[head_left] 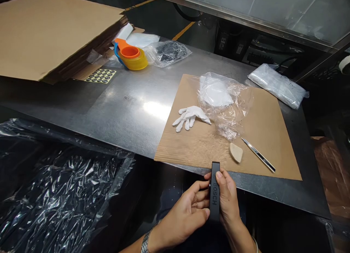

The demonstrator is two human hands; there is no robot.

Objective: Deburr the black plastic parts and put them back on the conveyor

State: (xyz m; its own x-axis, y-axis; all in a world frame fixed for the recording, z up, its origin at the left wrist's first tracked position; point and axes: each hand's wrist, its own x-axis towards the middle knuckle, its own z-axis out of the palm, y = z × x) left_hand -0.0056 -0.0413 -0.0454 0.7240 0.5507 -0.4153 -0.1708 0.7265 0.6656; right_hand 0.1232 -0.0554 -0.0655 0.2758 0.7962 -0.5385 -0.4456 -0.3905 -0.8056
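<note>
A narrow black plastic part (215, 194) with BOSCH lettering stands upright between my hands, just in front of the table edge. My left hand (188, 213) grips it from the left, thumb near its lower end. From the right, my right hand (228, 196) holds it with the thumb on its face near the top. Beyond it, a pale wedge-shaped block (235, 152) and a utility knife (258, 155) lie on a cardboard sheet (191, 151). A white glove (190, 117) rests farther back, beside a crumpled clear plastic bag (229, 118).
Stacked cardboard (60, 30) covers the table's far left. Near it are an orange tape dispenser (131, 54), a sticker sheet (100, 76) and a bag of dark pieces (171, 52). A wrapped plastic packet (277, 84) lies back right. Black plastic sheeting (62, 187) fills the lower left.
</note>
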